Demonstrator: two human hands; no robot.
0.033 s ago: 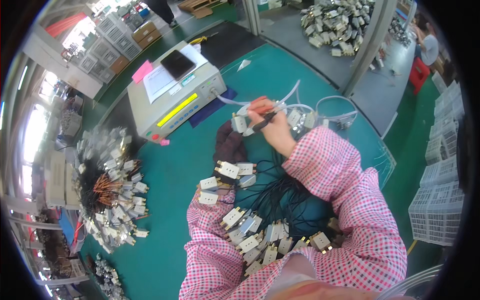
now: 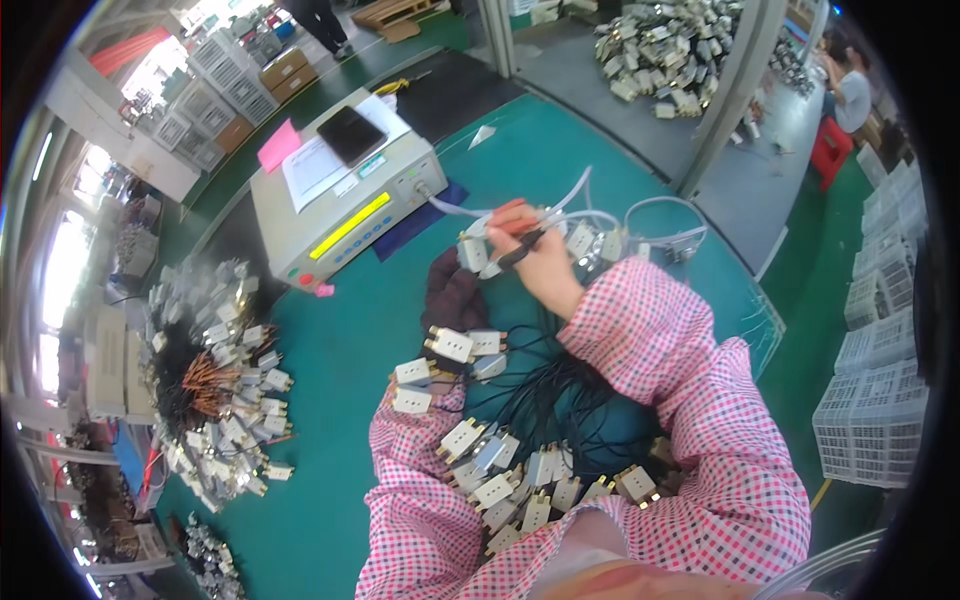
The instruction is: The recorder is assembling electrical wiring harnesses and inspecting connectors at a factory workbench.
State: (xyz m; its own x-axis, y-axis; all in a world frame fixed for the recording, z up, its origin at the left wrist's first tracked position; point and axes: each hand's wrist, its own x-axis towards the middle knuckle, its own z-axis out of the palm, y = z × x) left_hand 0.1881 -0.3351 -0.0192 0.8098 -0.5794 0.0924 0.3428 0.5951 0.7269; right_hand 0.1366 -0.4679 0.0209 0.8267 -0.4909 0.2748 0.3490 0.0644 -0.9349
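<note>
My left hand, in a dark brown glove, is closed around a pale boxy plug near the tester. My right hand grips a red test probe and a black test probe like pens, their tips close to that plug. Whether the tips touch its contacts, I cannot tell. More plugs with gold pins lie over my left wrist. Black cables run between my arms to a heap of similar plugs by my chest.
A grey bench tester with a yellow display carries papers and a phone. Bundled plugs cover the green table's left side. Beyond the right hand lie white leads and plugs. White crates stand right; a person sits farther back.
The whole view has shifted slightly. Both hands keep the same hold on the plug and the probes.
</note>
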